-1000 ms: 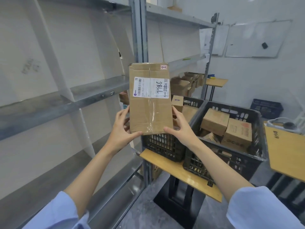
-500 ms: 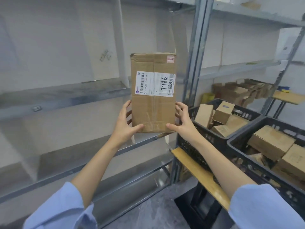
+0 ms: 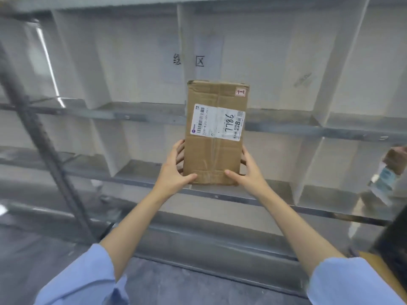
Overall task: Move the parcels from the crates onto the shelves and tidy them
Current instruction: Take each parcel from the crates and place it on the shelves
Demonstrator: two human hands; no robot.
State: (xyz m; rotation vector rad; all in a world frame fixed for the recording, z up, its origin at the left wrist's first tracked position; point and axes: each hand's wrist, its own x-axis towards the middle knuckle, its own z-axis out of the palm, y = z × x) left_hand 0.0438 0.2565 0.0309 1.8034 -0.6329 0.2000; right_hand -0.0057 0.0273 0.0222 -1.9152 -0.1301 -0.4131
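My left hand (image 3: pixel 174 172) and right hand (image 3: pixel 250 173) curl round the lower sides of the cardboard parcel (image 3: pixel 217 142), thumbs in front, so its label (image 3: pixel 218 122) faces me above my fingers, just short of the metal shelf (image 3: pixel 277 192).

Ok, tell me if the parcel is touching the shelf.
Cannot tell. In the head view the parcel, gripped by the left hand and right hand, overlaps the shelf edge; neither gap nor contact shows.

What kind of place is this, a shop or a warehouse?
Probably a parcel storeroom or pickup depot. Metal shelves split by dividers fill the view, and the left hand and right hand hold up a taped cardboard parcel bearing a barcode label with 7786 handwritten.
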